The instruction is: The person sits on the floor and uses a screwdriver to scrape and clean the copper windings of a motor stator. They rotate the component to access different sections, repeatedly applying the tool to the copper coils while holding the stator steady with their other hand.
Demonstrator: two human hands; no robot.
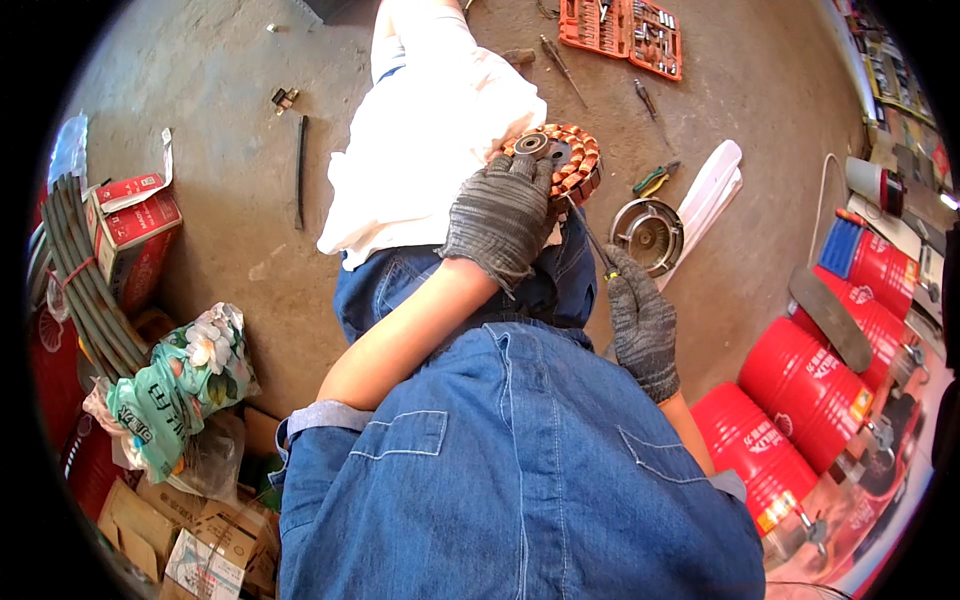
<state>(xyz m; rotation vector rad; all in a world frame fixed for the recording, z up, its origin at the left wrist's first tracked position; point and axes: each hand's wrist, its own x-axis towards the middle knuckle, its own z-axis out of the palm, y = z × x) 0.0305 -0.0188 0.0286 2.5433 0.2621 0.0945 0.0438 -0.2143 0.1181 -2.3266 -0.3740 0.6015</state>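
My left hand (497, 215), in a grey knit glove, grips a round motor stator (583, 168) with copper windings over my lap. A ball bearing (531, 145) shows at the stator's centre, just past my fingertips. My gloved right hand (643, 325) is closed around a thin screwdriver (598, 243). Its handle is mostly hidden in the fingers, and its shaft points up to the stator's lower edge; whether the tip touches the windings I cannot tell. A white cloth (425, 150) covers my legs under the stator.
Right of my lap lie a round metal motor housing (648, 237), pliers (656, 179) and long white blades (712, 195). Farther off are a screwdriver (563, 70) and an orange socket case (622, 38). Red drums (808, 380) stand right; a hose coil (92, 285) and bags (180, 395) left.
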